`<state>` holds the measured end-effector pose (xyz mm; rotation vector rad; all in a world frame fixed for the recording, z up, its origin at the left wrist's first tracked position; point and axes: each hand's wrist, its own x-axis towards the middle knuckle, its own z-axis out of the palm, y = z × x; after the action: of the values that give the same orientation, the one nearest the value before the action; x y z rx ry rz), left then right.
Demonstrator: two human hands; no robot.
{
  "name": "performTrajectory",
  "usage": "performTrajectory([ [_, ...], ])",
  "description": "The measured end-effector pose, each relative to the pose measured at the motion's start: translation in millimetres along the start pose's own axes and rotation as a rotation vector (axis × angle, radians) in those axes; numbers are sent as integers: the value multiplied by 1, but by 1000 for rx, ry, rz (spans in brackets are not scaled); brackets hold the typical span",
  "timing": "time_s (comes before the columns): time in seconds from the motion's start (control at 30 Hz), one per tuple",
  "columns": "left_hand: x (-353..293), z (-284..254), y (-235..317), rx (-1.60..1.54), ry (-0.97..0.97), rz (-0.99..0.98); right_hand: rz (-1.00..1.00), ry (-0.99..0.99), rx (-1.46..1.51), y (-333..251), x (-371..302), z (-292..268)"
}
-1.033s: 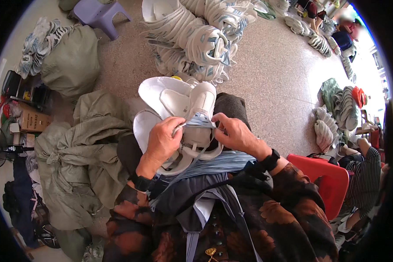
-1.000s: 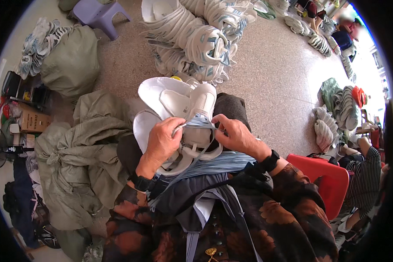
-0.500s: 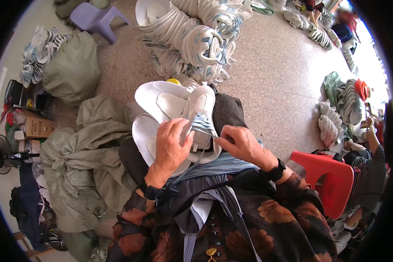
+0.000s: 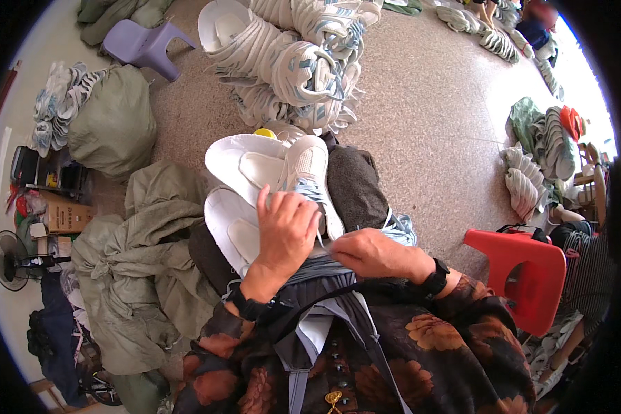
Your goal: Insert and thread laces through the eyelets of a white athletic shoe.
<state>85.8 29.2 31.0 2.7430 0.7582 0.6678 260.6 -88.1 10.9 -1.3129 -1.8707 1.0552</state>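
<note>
On my lap lies a white sneaker (image 4: 309, 153), its toe pointing away from me, with a light blue shoelace (image 4: 309, 188) threaded through its upper part. My left hand (image 4: 287, 231) covers the sneaker's left side and opening, thumb and fingers closed at the lace; its fingertips are partly hidden. Just right of the heel, my right hand (image 4: 378, 254) pinches the lace between thumb and curled forefinger. A short stretch of lace runs between both hands. Left of the sneaker rest more white shoes, a far one (image 4: 238, 157) and a nearer one (image 4: 221, 214), soles showing.
Loose blue laces (image 4: 401, 231) lie across my lap. Stacked sneakers (image 4: 276, 58) stand on the floor ahead. A red stool (image 4: 531, 276) is at right, a purple stool (image 4: 145, 47) at far left. Grey-green sacks (image 4: 127, 276) and a fan (image 4: 10, 261) are at left.
My right hand has moved down and slightly left, nearer the sneaker's heel. My left hand has turned and shifted right over the shoe's opening. The view has shifted slightly.
</note>
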Motion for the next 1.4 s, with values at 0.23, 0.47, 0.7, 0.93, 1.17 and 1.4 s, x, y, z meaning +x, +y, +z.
performTrajectory([
  [0.23, -63, -21, 1, -1091, -209, -821, 184, 270, -1, 14, -7, -44],
  [0.47, -63, -15, 23, -1669, -21, -1162, 465, 320, 631, 27, 14, -27],
  [0.7, -62, 4, 23, -1807, 162, -1349, 315, 300, 516, 28, 28, -19],
  [0.93, -64, 4, 22, -1799, 199, -1441, 358, 185, 283, 29, 15, -21],
  [1.17, -67, 17, 22, -1913, 160, -1340, 325, 146, 162, 17, 14, -27],
  [1.4, -43, 44, 19, -2002, 294, -1195, 268, 10, 94, -7, 16, -53],
])
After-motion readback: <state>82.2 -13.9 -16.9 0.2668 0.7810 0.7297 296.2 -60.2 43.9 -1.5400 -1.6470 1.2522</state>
